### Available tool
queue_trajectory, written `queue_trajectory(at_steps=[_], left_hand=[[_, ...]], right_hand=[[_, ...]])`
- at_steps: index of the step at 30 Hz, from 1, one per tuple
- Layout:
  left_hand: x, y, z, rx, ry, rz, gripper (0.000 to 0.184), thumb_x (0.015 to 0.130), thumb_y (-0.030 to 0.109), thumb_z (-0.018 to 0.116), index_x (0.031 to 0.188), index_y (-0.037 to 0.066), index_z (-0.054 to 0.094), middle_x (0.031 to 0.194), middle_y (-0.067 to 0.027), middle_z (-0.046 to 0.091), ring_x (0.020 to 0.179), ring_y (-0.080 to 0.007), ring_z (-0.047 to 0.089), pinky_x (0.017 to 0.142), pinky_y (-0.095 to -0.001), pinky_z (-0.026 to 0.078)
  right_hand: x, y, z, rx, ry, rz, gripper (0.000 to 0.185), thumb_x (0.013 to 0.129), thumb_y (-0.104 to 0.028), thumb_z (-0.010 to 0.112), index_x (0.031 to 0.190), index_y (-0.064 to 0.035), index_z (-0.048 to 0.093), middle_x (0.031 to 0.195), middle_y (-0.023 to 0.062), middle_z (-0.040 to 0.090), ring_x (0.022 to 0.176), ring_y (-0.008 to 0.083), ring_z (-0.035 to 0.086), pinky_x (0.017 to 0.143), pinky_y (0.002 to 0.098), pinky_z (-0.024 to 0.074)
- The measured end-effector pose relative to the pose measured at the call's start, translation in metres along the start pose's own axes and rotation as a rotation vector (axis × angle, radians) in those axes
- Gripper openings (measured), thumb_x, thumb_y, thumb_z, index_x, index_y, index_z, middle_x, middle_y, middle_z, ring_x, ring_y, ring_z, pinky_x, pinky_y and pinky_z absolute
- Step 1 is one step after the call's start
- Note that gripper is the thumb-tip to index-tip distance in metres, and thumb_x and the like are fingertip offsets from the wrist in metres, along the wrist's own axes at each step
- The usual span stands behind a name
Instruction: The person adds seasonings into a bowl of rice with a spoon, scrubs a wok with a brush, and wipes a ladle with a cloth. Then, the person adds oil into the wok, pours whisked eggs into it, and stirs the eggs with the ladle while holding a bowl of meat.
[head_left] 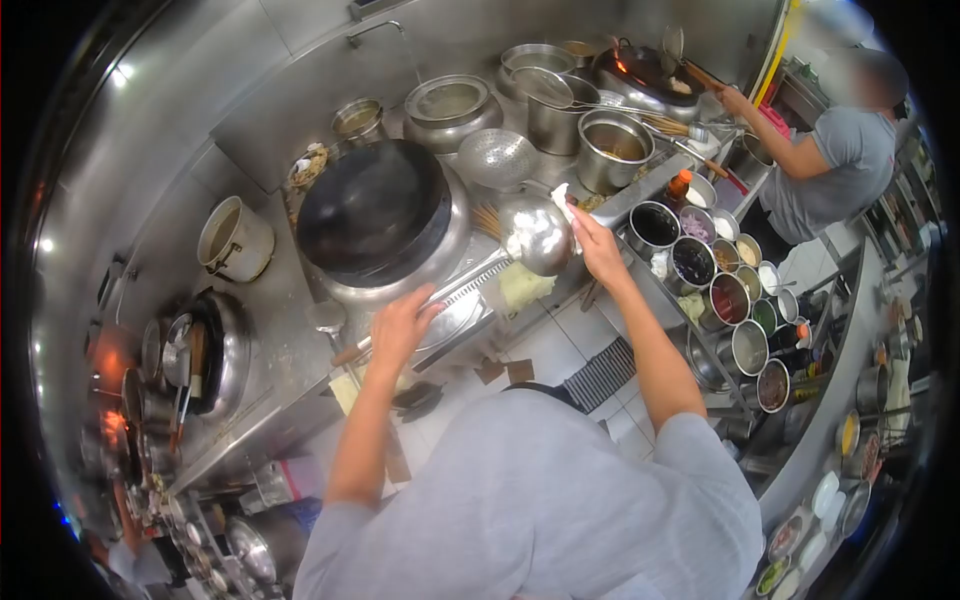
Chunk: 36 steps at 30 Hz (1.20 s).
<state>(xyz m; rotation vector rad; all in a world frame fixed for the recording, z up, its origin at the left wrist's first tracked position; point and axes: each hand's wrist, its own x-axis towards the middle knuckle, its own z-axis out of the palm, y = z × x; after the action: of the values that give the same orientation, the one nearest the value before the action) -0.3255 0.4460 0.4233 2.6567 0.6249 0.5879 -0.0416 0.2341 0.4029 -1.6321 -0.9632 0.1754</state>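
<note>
beside a black wok (375, 210), a steel ladle (532, 238) is clasped by the left hand (400, 325), white cloth (562, 203) pinched at its rim by the right hand (598, 250), and could be dropped should fingers slacken.

Ladle (535, 238): shiny metal, wood-ended handle, held slantwise, bowl end upper right. Wad (561, 200): white, crumpled, at ladle's rim.

Wearer's hands (398, 325) (598, 247): 2 | held ladle (537, 238): 1 | woks (375, 205): at least 2 | white bucket (246, 262): 1 | tubs (750, 350): at least 12
</note>
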Motion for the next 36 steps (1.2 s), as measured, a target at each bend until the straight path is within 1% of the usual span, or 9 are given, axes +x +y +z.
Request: queue_trajectory(at_steps=[6, 10, 14, 17, 19, 24, 25, 27, 36], left_hand=[[0.004, -0.005, -0.005, 0.135, 0.005, 0.149, 0.035, 0.082, 0.04, 0.07, 0.109, 0.018, 0.068, 0.08, -0.008, 0.069, 0.068, -0.0276, 0.066, 0.059, -0.0396, 0.05], [0.002, -0.001, -0.007, 0.222, 0.001, 0.229, 0.033, 0.082, 0.041, 0.069, 0.109, 0.022, 0.068, 0.072, -0.0046, 0.063, 0.063, -0.0275, 0.064, 0.055, -0.0397, 0.049], [-0.002, -0.007, 0.0, 0.24, -0.039, 0.216, 0.033, 0.081, 0.04, 0.069, 0.109, 0.023, 0.068, 0.074, -0.0038, 0.063, 0.063, -0.0282, 0.063, 0.054, -0.0401, 0.048], [-0.004, -0.002, 0.0, 0.244, -0.056, 0.27, 0.032, 0.081, 0.04, 0.07, 0.109, 0.024, 0.068, 0.075, -0.0042, 0.062, 0.062, -0.0287, 0.063, 0.055, -0.0407, 0.048], [-0.007, -0.002, 0.001, 0.251, -0.073, 0.269, 0.033, 0.081, 0.039, 0.07, 0.11, 0.023, 0.068, 0.077, -0.0051, 0.064, 0.064, -0.0287, 0.063, 0.056, -0.041, 0.048], [-0.029, -0.016, 0.025, -0.032, -0.031, 0.096, 0.036, 0.084, 0.036, 0.07, 0.114, 0.015, 0.067, 0.086, -0.0113, 0.068, 0.071, -0.0327, 0.065, 0.062, -0.0419, 0.049], [-0.03, -0.017, 0.029, -0.121, -0.02, -0.003, 0.035, 0.085, 0.034, 0.07, 0.114, 0.015, 0.067, 0.094, -0.0117, 0.07, 0.076, -0.0352, 0.066, 0.066, -0.0426, 0.05], [-0.033, -0.011, 0.034, -0.154, -0.022, -0.087, 0.035, 0.086, 0.033, 0.07, 0.114, 0.013, 0.067, 0.095, -0.0136, 0.07, 0.078, -0.036, 0.066, 0.069, -0.0425, 0.051], [-0.033, 0.025, 0.047, -0.223, -0.201, -0.243, 0.036, 0.087, 0.036, 0.068, 0.113, 0.011, 0.067, 0.091, -0.0179, 0.069, 0.081, -0.0356, 0.066, 0.072, -0.0419, 0.05]], right_hand=[[-0.012, -0.045, 0.01, -0.453, -0.357, -0.52, 0.035, 0.097, -0.007, 0.045, 0.129, -0.0027, 0.056, 0.143, 0.0112, 0.05, 0.135, 0.0285, 0.044, 0.115, 0.0384, 0.029], [0.018, -0.011, -0.011, -0.049, -0.35, 0.091, 0.033, 0.1, -0.013, 0.044, 0.129, -0.0056, 0.057, 0.138, 0.0129, 0.055, 0.134, 0.0253, 0.045, 0.114, 0.0366, 0.0295], [0.008, -0.023, -0.002, -0.297, -0.473, -0.359, 0.033, 0.102, -0.02, 0.042, 0.128, -0.0078, 0.059, 0.134, 0.0099, 0.057, 0.131, 0.0254, 0.048, 0.114, 0.0377, 0.0314], [0.025, -0.017, 0.007, -0.366, -0.676, -0.351, 0.033, 0.101, -0.02, 0.044, 0.128, -0.0096, 0.059, 0.132, 0.0079, 0.059, 0.128, 0.0273, 0.05, 0.111, 0.0385, 0.0348], [0.043, -0.013, -0.014, -0.129, -0.701, 0.145, 0.032, 0.1, -0.022, 0.048, 0.126, -0.0086, 0.06, 0.127, 0.0072, 0.062, 0.116, 0.0201, 0.056, 0.101, 0.0333, 0.0412], [0.004, 0.043, -0.041, 0.285, -0.316, 0.25, 0.039, 0.101, -0.019, 0.049, 0.134, 0.0008, 0.05, 0.129, 0.0078, 0.058, 0.117, 0.0174, 0.054, 0.1, 0.03, 0.0411], [-0.004, 0.06, -0.027, 0.897, -0.142, 0.495, 0.04, 0.1, -0.016, 0.049, 0.136, 0.0022, 0.046, 0.129, 0.0096, 0.058, 0.118, 0.0168, 0.053, 0.102, 0.0308, 0.0408], [-0.02, 0.065, -0.006, 1.092, 0.093, 0.371, 0.038, 0.101, -0.014, 0.047, 0.135, 0.003, 0.046, 0.13, 0.0108, 0.057, 0.121, 0.0184, 0.053, 0.104, 0.0328, 0.0401], [-0.047, 0.092, 0.027, 0.813, 0.377, 0.265, 0.037, 0.101, -0.012, 0.043, 0.134, 0.0043, 0.049, 0.133, 0.0148, 0.056, 0.124, 0.0223, 0.053, 0.105, 0.031, 0.0378]])
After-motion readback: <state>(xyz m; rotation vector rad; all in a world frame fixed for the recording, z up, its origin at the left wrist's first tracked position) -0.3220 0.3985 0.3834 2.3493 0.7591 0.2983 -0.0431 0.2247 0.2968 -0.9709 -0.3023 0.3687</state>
